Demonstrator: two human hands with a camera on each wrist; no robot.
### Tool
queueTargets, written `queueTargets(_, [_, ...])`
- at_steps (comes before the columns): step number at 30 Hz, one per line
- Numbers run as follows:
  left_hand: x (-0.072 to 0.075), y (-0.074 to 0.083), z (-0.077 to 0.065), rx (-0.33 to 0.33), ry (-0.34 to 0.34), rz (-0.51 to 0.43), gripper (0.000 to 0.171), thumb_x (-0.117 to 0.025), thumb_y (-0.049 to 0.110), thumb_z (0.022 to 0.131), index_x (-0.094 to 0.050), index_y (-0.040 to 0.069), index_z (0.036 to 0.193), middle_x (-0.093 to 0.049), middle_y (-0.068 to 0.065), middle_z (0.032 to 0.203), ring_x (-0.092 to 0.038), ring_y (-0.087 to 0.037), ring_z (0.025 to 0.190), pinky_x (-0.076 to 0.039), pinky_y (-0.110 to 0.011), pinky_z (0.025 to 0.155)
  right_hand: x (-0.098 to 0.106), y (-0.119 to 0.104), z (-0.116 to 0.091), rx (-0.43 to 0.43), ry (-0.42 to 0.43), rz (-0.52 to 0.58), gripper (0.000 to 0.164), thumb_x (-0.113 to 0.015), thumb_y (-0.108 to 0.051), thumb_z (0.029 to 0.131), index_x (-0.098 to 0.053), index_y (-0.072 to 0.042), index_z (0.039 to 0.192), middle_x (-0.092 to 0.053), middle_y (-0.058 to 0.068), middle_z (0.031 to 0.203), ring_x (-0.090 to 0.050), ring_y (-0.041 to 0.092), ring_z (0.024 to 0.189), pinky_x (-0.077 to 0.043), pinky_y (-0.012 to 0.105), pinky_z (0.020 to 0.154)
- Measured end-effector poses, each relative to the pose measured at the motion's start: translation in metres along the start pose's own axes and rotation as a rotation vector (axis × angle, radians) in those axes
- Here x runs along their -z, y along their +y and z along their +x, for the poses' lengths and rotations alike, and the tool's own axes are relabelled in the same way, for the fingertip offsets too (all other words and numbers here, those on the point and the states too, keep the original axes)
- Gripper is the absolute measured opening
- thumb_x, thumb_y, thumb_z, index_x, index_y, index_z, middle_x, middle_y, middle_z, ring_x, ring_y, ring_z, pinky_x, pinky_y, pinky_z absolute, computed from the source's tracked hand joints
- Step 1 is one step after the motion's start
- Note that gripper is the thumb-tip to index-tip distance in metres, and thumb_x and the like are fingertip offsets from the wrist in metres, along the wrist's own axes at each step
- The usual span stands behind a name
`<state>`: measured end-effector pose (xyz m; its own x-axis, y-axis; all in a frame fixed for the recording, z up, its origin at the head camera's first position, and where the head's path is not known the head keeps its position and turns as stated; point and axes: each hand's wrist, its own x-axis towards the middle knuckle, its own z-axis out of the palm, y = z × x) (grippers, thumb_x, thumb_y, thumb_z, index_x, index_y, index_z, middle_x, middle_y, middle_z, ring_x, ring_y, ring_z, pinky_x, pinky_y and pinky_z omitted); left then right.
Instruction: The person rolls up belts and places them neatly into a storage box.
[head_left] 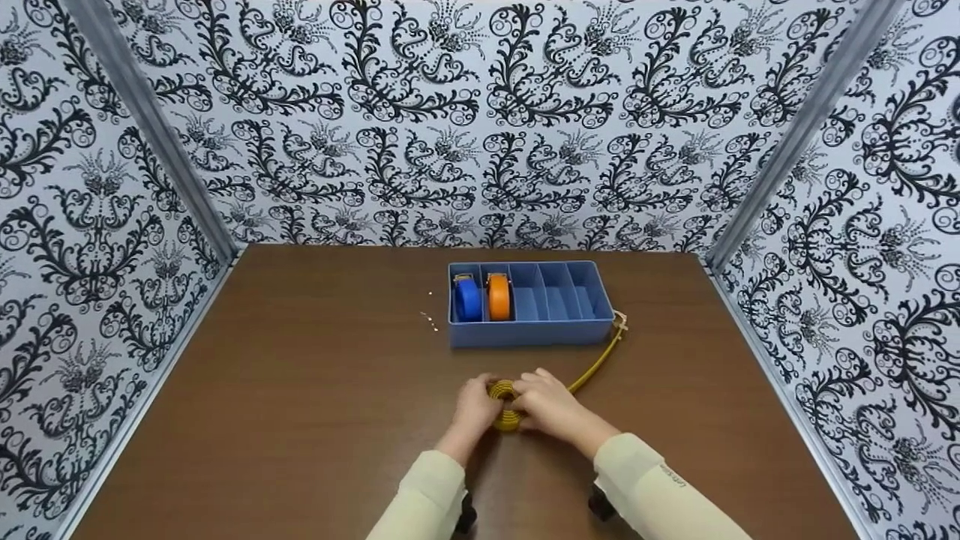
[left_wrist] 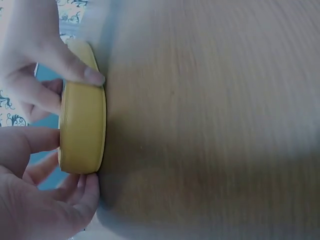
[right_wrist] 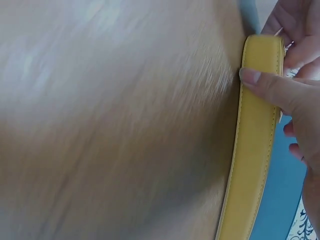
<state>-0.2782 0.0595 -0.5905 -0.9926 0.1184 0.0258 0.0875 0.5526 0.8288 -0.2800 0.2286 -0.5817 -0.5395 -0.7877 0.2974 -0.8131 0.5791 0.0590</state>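
Observation:
A yellow belt [head_left: 508, 423] with stitched edges is wound into a coil on its edge on the brown table. Its tail runs off to the right, ending in a metal buckle [head_left: 620, 321] beside the box's front right corner. My left hand [head_left: 475, 409] holds the coil's left side, fingers around it and some inside the ring. On the right side, my right hand [head_left: 551, 405] pinches the coil; in the right wrist view its thumb [right_wrist: 250, 77] presses on the outer layer. The left wrist view shows both hands around the yellow band [left_wrist: 82, 130].
Behind the hands stands a blue-grey divided box [head_left: 525, 333]. A blue rolled belt [head_left: 469, 301] and an orange rolled belt [head_left: 499, 298] fill its two leftmost compartments. Small white specks [head_left: 431, 322] lie left of the box. Patterned walls enclose the table.

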Motion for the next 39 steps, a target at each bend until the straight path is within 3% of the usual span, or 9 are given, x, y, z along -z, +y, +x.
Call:
queueTargets(4, [0.001,0.003,-0.002,0.039,0.073,0.059,0.037,-0.078,0.0,0.071,-0.066,-0.003,0.105,-0.067,-0.016,0.096,-0.063,-0.032,0.092,-0.051,-0.042,0.082,-0.001,-0.007,0.008,-0.052,-0.017,-0.023,0.024,-0.089,-0.031,0.058,-0.077,-0.02,0.075,-0.055,-0.007,0.072,-0.047,0.017,0.069,-0.033,0.031,0.063])
queueTargets(10, [0.004,0.006,-0.003,-0.014,0.1,0.156,0.035,-0.078,0.001,0.072,-0.066,-0.004,0.105,-0.068,-0.017,0.09,-0.064,-0.035,0.085,-0.052,-0.045,0.076,-0.005,-0.012,0.01,-0.099,-0.004,-0.022,0.028,-0.091,-0.037,0.058,-0.077,-0.017,0.072,-0.058,-0.006,0.073,-0.048,0.018,0.07,-0.033,0.032,0.062])
queueTargets(15, [0.005,0.005,0.001,-0.042,0.045,0.144,0.038,-0.075,-0.004,0.073,-0.065,-0.006,0.11,-0.068,-0.017,0.095,-0.064,-0.036,0.091,-0.051,-0.045,0.082,-0.004,-0.006,0.006,-0.072,-0.003,-0.014,0.03,-0.089,-0.04,0.057,-0.078,-0.02,0.077,-0.059,-0.005,0.079,-0.048,0.019,0.074,-0.034,0.033,0.066])
queueTargets(20, [0.009,0.003,0.004,-0.093,-0.023,0.156,0.029,-0.074,-0.006,0.073,-0.066,-0.005,0.102,-0.068,-0.016,0.092,-0.064,-0.035,0.09,-0.051,-0.043,0.08,0.002,0.005,0.0,0.008,-0.053,-0.011,0.032,-0.088,-0.041,0.059,-0.077,-0.023,0.083,-0.052,-0.004,0.082,-0.047,0.019,0.079,-0.037,0.035,0.072])
queueTargets(24, [0.014,0.0,0.007,-0.151,-0.11,0.138,0.023,-0.072,-0.009,0.075,-0.066,-0.004,0.097,-0.069,-0.015,0.091,-0.064,-0.032,0.088,-0.052,-0.042,0.079,0.009,0.015,-0.005,0.067,-0.065,-0.019,0.027,-0.087,-0.03,0.064,-0.077,-0.026,0.088,-0.047,-0.002,0.083,-0.045,0.019,0.079,-0.038,0.036,0.072])
queueTargets(28, [0.017,-0.001,0.009,-0.195,-0.19,0.117,0.023,-0.07,-0.011,0.076,-0.067,-0.004,0.098,-0.069,-0.014,0.093,-0.065,-0.03,0.089,-0.052,-0.041,0.08,0.013,0.02,-0.005,0.129,-0.009,-0.066,0.017,-0.082,-0.019,0.073,-0.078,-0.028,0.088,-0.049,0.001,0.083,-0.046,0.02,0.078,-0.037,0.036,0.068])
queueTargets(33, [0.018,-0.003,0.009,-0.208,-0.202,0.093,0.021,-0.071,-0.01,0.078,-0.068,-0.003,0.097,-0.069,-0.012,0.092,-0.063,-0.028,0.086,-0.051,-0.039,0.078,0.008,0.02,0.002,0.207,0.043,-0.152,0.008,-0.074,-0.021,0.08,-0.074,-0.025,0.074,-0.05,0.0,0.08,-0.046,0.02,0.076,-0.037,0.036,0.068])
queueTargets(39, [0.017,-0.005,0.007,-0.207,-0.188,0.038,0.024,-0.07,-0.009,0.079,-0.07,-0.003,0.102,-0.07,-0.014,0.097,-0.064,-0.031,0.093,-0.05,-0.042,0.083,0.004,0.018,0.005,0.214,0.056,-0.163,0.009,-0.078,-0.018,0.074,-0.073,-0.024,0.069,-0.045,-0.003,0.077,-0.045,0.019,0.075,-0.037,0.035,0.069])
